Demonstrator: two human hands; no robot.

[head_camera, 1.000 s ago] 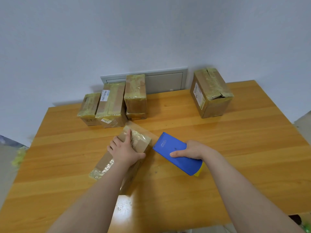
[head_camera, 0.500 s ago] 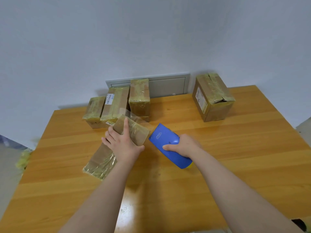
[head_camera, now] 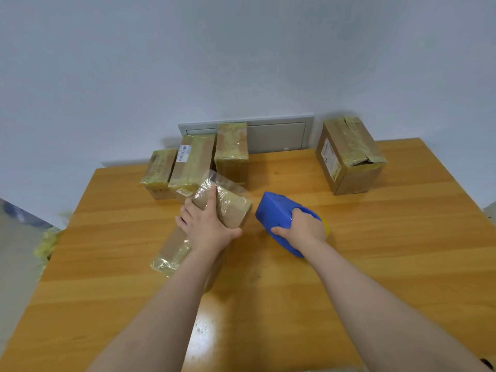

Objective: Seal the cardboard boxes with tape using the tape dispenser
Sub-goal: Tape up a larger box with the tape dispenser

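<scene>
Already well on, by the look of it. The left hand lies flat on top of a long cardboard box, fingers straight and pressing toward its far end, thumb out at the right edge. Glossy clear tape runs the length of that box, and a loose tail of it stands up off the far end, not yet smoothed down. Just to the right, apart from the box, the right hand is wrapped round the blue tape dispenser, which sits low over the worktop. Whether tape still joins dispenser and box cannot be told.

Farther out, three smaller boxes stand together at the far left, each with tape over its top. A bigger box stands alone at the far right. It is taped as well, though its tape looks wrinkled and lifted at one corner. Behind them a grey wall panel is set low in the wall.

I judge the box in hand to be the last, with only its loose tail left to press down.
</scene>
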